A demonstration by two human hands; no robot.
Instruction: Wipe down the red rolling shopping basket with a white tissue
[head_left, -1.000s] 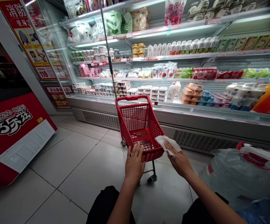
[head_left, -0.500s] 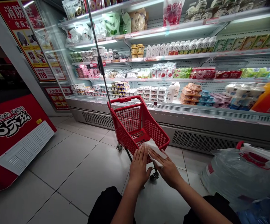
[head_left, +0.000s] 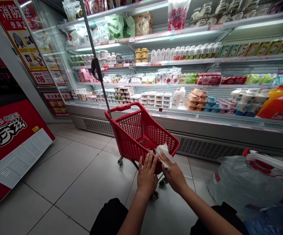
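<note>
While the left hand [head_left: 146, 173] rests open-fingered against the near end of the red cart [head_left: 131, 148], the right hand [head_left: 172, 173], just beside it, grasps a white cloth [head_left: 163, 150] against the same end. From where I stand, the cart, reaching out ahead of both hands, looks stiff, light and apt to roll; its rim seems the firmest hold. The cloth looks soft, best kept under spread fingers.

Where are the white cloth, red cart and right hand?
White cloth [head_left: 162, 149]: head view, on its exposed upper part.
Red cart [head_left: 130, 148]: head view, on the basket's outer left wall.
Right hand [head_left: 175, 176]: head view, on the back of the hand.
</note>
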